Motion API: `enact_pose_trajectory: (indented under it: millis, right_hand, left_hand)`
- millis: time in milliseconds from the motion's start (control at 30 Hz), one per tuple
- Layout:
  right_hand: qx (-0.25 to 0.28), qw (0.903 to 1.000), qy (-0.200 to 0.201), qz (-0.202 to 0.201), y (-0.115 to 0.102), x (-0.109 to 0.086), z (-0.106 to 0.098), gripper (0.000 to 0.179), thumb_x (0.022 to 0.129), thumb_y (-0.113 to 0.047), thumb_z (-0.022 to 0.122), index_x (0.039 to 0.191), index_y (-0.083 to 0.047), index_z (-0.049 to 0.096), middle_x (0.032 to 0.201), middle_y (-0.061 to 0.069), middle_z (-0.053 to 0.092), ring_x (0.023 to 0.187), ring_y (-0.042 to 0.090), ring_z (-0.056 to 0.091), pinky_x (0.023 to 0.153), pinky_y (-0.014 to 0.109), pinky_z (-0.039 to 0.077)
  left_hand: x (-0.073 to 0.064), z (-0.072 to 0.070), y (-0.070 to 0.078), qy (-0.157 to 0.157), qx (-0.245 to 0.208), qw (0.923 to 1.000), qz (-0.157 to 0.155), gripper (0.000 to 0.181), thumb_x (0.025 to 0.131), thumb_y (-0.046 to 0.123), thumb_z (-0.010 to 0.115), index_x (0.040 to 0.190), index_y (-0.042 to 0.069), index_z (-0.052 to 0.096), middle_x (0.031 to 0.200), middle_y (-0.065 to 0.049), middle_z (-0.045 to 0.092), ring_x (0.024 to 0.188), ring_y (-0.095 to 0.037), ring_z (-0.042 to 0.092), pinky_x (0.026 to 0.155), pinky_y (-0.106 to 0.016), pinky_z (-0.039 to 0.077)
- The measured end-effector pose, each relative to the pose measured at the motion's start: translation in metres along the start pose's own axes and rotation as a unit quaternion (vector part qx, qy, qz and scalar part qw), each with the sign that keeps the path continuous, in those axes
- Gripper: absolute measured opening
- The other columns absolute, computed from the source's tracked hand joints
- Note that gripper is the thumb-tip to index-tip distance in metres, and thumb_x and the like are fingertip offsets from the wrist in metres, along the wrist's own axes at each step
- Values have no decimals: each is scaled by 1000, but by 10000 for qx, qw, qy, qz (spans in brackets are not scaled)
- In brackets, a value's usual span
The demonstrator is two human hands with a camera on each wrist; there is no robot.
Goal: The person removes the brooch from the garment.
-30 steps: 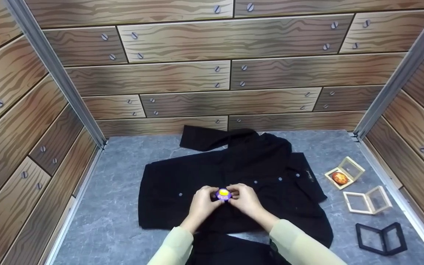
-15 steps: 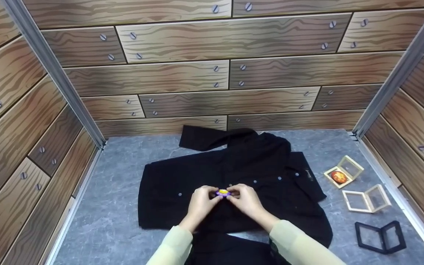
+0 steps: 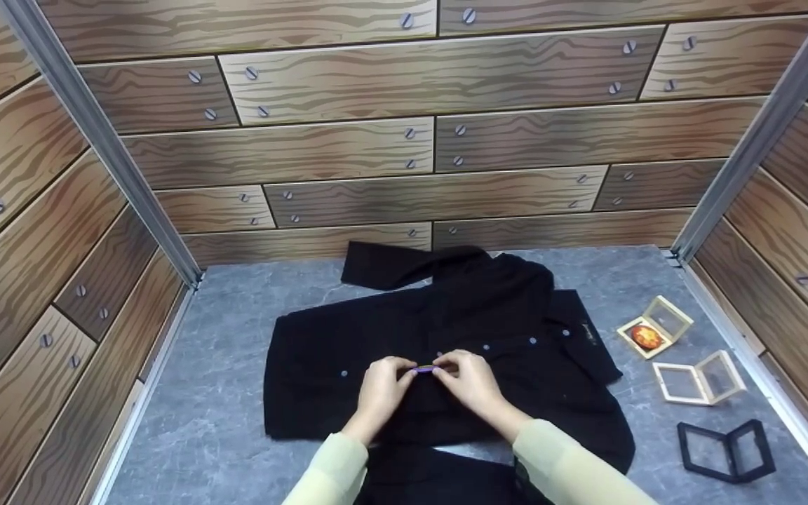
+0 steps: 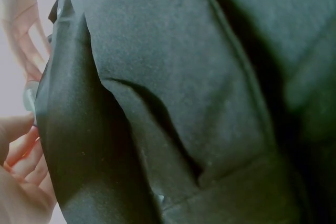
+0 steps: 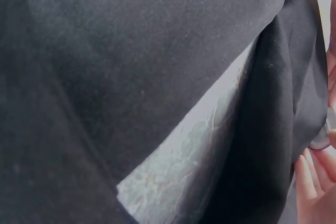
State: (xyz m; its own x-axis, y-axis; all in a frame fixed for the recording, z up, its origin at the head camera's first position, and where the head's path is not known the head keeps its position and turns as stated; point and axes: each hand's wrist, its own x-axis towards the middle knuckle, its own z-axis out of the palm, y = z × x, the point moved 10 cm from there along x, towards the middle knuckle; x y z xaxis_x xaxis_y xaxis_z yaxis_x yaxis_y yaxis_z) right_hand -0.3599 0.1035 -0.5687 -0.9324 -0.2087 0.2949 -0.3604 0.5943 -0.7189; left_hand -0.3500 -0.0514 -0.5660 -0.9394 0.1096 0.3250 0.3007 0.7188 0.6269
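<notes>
In the head view a small round purple-and-yellow badge (image 3: 423, 369) is turned nearly edge-on above the middle of a black garment (image 3: 355, 337). My left hand (image 3: 383, 391) pinches its left side between thumb and fingers. My right hand (image 3: 472, 384) pinches the right side the same way. Both wrist views catch the badge's pale, shiny edge (image 4: 30, 95) only at the border, partly covered by fingers. Most of each wrist view is filled by folded black cloth (image 5: 131, 66). The garment lies spread out with several small pale buttons along it.
On the right stand three small hinged frames: a gold one (image 3: 665, 345) holding an orange round piece (image 3: 646, 337), a pale wooden one (image 3: 681, 401), and a black one (image 3: 732, 456). Wood-patterned walls (image 3: 348, 147) enclose the grey marbled surface (image 3: 221, 393) on three sides.
The badge has tilted from showing its yellow and purple face to nearly edge-on between the fingers. Both hands stay in nearly the same place.
</notes>
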Motion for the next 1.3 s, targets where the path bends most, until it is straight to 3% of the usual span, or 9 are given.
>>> enact_pose_trajectory:
  millis: [533,867,1033,1300]
  right_hand:
    - [-399,9989,241,-34,0,6,-7,7,92,-12,80,91,-6,80,91,7,81,79,20,75,74,31,61]
    - [-923,9955,173,93,1,7,-2,6,94,-11,76,97,-14,81,96,3,81,88,22,75,80,43,59]
    - [-1131,9934,154,-61,-3,8,-2,4,93,-12,75,93,-14,79,87,1,78,75,18,69,71,39,57]
    - [-1056,9937,272,-256,-8,9,-2,6,92,-6,76,89,-12,77,90,5,77,79,20,70,75,38,58]
  left_hand:
    - [4,0,6,119,153,9998,103,6,93,7,78,95,8,83,96,-7,83,94,-25,79,82,-39,62]
    - [6,5,5,140,174,9998,-10,6,91,5,79,94,9,82,95,-6,81,86,-23,76,78,-38,60]
    - [8,6,4,190,190,9996,-38,5,91,6,80,93,10,82,91,-4,79,82,-21,74,76,-36,60]
    - [8,7,2,264,209,9994,-38,4,90,6,81,90,9,82,87,-5,77,78,-20,73,73,-34,59]
